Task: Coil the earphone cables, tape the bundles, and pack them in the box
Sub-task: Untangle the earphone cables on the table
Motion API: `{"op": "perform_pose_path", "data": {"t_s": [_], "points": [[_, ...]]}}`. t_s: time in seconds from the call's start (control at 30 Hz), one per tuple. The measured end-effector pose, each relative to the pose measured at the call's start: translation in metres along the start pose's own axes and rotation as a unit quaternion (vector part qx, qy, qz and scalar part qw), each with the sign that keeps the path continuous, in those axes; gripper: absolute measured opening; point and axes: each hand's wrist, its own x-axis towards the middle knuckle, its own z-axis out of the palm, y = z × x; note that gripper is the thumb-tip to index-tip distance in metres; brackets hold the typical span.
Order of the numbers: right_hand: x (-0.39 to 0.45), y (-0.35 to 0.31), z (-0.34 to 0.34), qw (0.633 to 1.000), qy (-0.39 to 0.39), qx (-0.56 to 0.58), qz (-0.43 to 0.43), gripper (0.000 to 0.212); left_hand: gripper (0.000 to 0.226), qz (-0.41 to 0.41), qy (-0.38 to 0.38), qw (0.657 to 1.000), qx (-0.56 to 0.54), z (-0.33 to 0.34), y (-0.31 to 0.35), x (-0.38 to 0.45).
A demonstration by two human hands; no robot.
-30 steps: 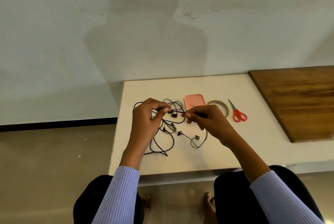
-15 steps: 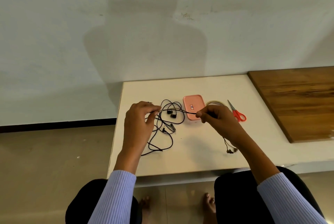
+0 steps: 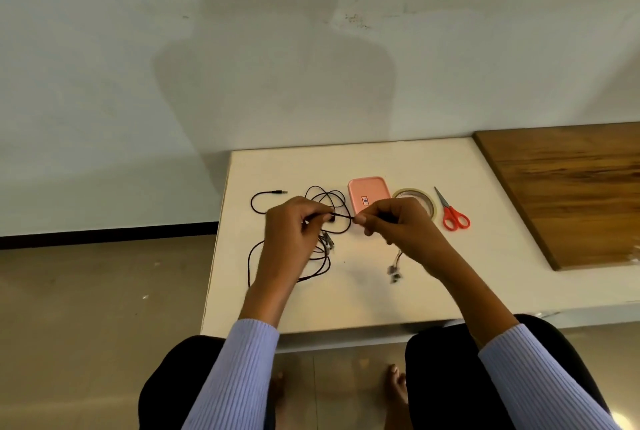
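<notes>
A plain room in a home, by the look of it — a low white table (image 3: 485,291) against a bare wall (image 3: 311,48) at 12 o'clock, tiled floor (image 3: 86,325) (bare feet (image 3: 394,381) at 6 o'clock).

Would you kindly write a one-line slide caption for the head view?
Both hands, left and right, pinch a black earphone cable taut above the white table, near pink box, tape roll and scissors.
</notes>
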Motion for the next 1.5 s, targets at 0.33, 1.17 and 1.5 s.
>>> {"op": "perform_pose_path", "data": {"t_s": [0.33,1.17,1.5], "points": [[-0.001,0.006,-0.003,0.998,0.045,0.017,0.049,0.005,0.028,-0.058,0.044,0.997,0.017,-0.003,-0.008,-0.005],[0.0,0.002,0.007,0.998,0.013,0.069,0.0,0.008,0.008,-0.085,-0.014,0.994,-0.068,0.0,0.0,-0.001],[0.002,0.011,0.014,0.968,0.067,-0.177,-0.165,0.009,0.006,-0.023,-0.024,0.998,0.057,0.002,-0.003,0.0]]}}
